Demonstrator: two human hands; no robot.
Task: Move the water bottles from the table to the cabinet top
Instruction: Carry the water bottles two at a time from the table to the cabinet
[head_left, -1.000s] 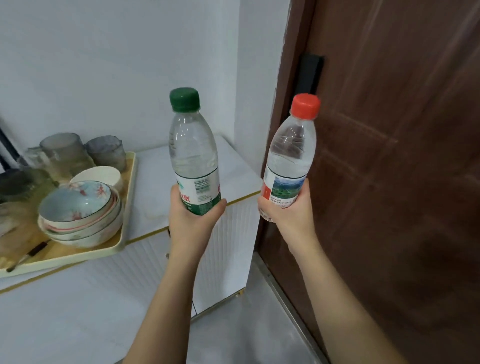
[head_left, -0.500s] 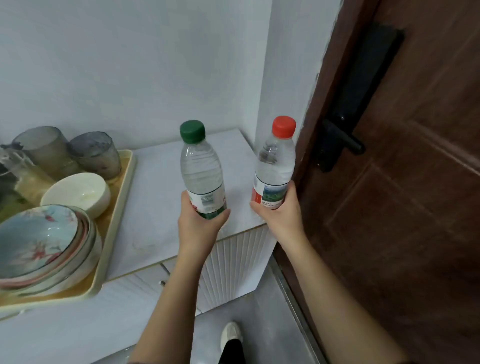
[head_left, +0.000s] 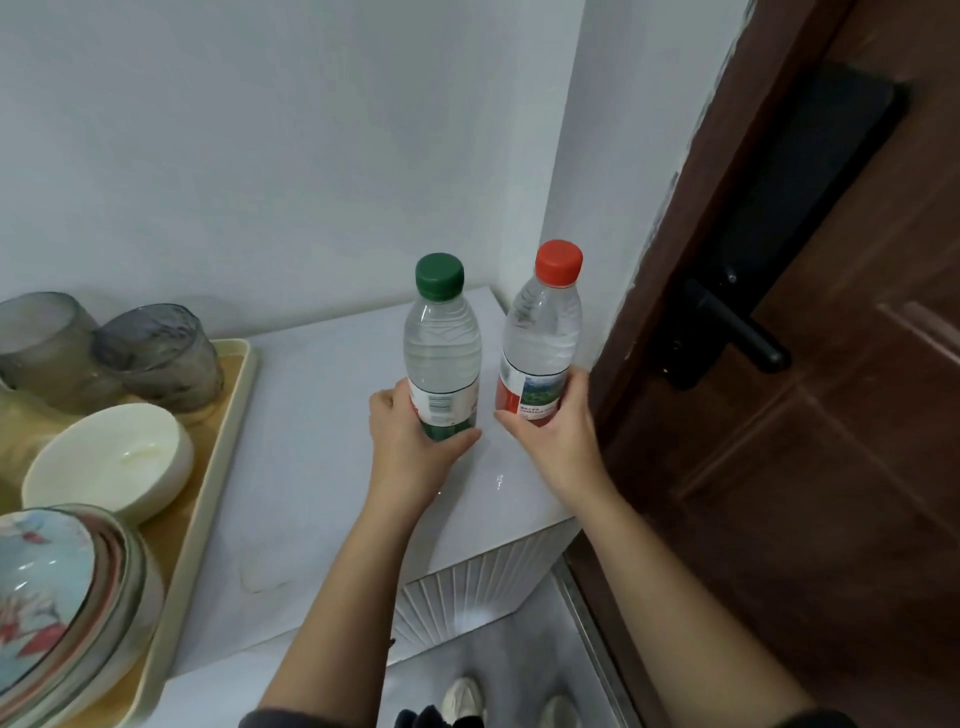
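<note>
Bottles both upright at centre frame over the white cabinet top (head_left: 322, 467). My left hand (head_left: 410, 441) wraps the green-capped bottle (head_left: 441, 358) low; my right hand (head_left: 553, 436) wraps the red-capped bottle (head_left: 540, 348). I'd seat both bases flat, clear of the tray (head_left: 228, 447) at left and the door (head_left: 831, 415) at right, before loosening fingers.

Left of the brown door (head_left: 831, 467) with its black handle (head_left: 727, 332), the white cabinet top (head_left: 311, 467) carries a clear bottle (head_left: 441, 353) with a green cap and another bottle (head_left: 540, 343) capped red. Further left, a cream tray (head_left: 228, 457) holds a white bowl (head_left: 109, 462), blue floral bowls (head_left: 52, 587) and grey glasses (head_left: 156, 358).
</note>
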